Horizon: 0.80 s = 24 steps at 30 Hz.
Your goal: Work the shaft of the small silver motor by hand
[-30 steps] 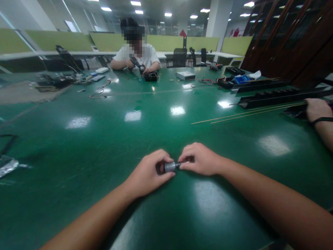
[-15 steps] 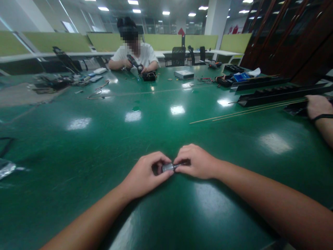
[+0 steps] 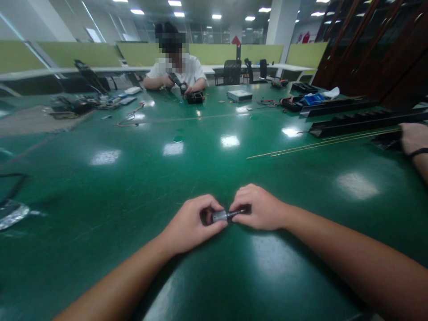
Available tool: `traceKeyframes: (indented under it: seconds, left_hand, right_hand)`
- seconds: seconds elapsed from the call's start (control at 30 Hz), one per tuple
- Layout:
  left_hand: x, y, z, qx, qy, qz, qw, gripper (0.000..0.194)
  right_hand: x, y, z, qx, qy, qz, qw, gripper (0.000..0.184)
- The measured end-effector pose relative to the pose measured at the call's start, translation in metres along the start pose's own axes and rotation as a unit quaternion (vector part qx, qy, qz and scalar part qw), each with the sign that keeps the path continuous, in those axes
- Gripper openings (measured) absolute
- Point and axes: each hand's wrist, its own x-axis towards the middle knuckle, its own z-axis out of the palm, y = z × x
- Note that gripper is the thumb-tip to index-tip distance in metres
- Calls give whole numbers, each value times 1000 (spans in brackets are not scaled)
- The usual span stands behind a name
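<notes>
In the lower middle of the head view, a small silver cylinder (image 3: 219, 216) lies between the thumb and fingers of my left hand (image 3: 190, 226). A thin dark piece (image 3: 236, 214) extends from its right end, pinched between the thumb and fingertips of my right hand (image 3: 262, 207). Both hands rest low over the green tabletop (image 3: 200, 178), fingertips close together but apart. Whether the silver and dark parts are one piece, I cannot tell. My fingers hide the cylinder's left end in part.
Across the table a person (image 3: 177, 67) works on a black device (image 3: 194, 97). A white box (image 3: 240, 95), long black rails (image 3: 361, 124) and thin rods (image 3: 301, 147) lie beyond my hands. Another person's hand (image 3: 413, 137) is at right. Cables and electronics (image 3: 83, 103) lie at far left.
The whole view has shifted slightly, so everything sits a little farther right. A bit more of the dark piece shows between my hands. My grip looks the same.
</notes>
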Motion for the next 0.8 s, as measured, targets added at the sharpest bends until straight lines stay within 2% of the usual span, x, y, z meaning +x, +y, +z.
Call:
traceKeyframes:
  seconds: [0.8]
  left_hand:
    - [0,2,-1,-6,-4,0,1000,17]
  right_hand:
    - [-4,5,-21,-1,-36,29,999,5]
